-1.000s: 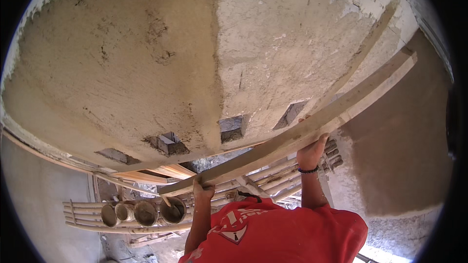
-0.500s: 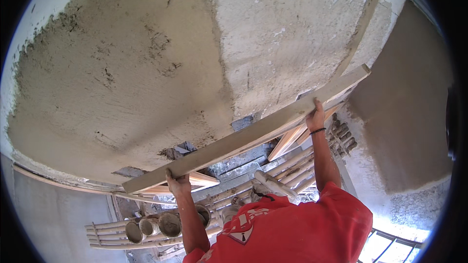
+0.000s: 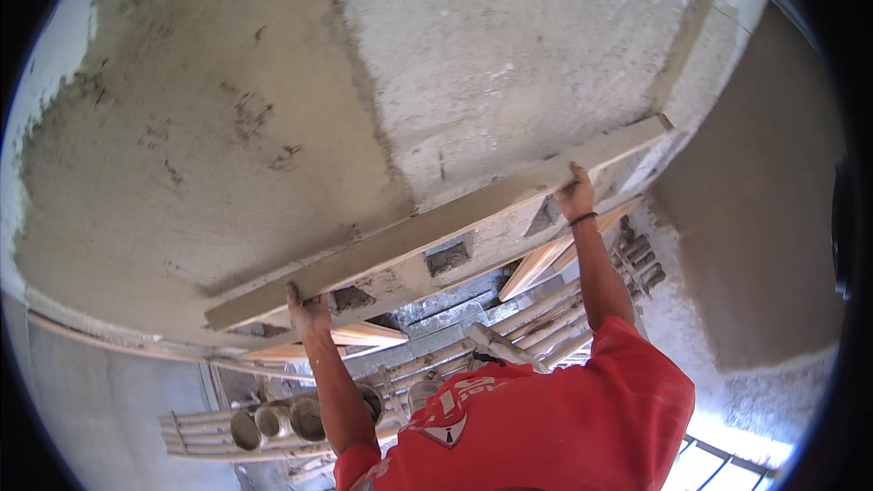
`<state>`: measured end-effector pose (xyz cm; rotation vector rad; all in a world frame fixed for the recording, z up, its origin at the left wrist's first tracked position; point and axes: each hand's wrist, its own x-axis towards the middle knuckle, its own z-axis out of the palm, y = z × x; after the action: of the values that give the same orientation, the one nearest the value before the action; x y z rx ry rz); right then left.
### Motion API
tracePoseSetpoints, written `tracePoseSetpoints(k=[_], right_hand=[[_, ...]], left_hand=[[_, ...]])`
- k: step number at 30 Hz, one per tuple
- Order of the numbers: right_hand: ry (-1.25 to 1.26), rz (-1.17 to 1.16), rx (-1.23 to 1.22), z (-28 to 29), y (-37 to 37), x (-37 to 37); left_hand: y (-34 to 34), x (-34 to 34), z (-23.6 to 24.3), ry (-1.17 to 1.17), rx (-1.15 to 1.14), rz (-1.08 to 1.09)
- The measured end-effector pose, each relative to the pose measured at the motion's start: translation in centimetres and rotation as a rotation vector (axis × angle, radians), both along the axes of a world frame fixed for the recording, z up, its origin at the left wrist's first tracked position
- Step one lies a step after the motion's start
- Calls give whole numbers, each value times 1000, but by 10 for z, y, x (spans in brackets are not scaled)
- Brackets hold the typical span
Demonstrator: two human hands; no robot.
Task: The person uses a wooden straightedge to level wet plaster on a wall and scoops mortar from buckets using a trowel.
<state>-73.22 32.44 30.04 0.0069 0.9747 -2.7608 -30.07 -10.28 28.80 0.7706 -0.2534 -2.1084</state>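
A long, straight screed board (image 3: 436,218), coated in grey mortar, lies slantwise against the plastered surface (image 3: 264,118), its right end higher in the picture. My left hand (image 3: 311,314) grips its lower edge near the left end, thumb on the front face. Further along, my right hand (image 3: 575,195), with a dark band at the wrist, grips the same edge nearer the right end. The darker, damp-looking plaster meets a paler, rougher patch (image 3: 473,82) above the board. Below it, square recesses (image 3: 447,256) show in the surface. The fingers behind the board are partly hidden.
Wooden frames (image 3: 536,268) jut out beneath the surface. Lower down stand bamboo poles (image 3: 536,323) and several round buckets (image 3: 307,418) on a pole platform. A wall with a dark plaster patch (image 3: 755,209) is at the right, and a barred window (image 3: 727,464) at lower right.
Both hands have moved the screed board up and slightly left across the surface. More of the recesses below it now shows. The view has shifted a little too.
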Motion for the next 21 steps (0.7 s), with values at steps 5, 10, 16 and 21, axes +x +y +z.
tracePoseSetpoints(k=[5, 10, 16, 21], right_hand=[[165, 266, 234, -21, 42, -13], [3, 192, 134, -25, 45, -6], [264, 116, 599, -52, 57, -25], [415, 28, 869, -50, 62, -27]], left_hand=[[-4, -35, 14, -162, -90, -13], [-10, -31, -20, -219, -143, -30], [26, -40, -76, -242, -56, 19], [37, -67, -32, -326, -23, 191]])
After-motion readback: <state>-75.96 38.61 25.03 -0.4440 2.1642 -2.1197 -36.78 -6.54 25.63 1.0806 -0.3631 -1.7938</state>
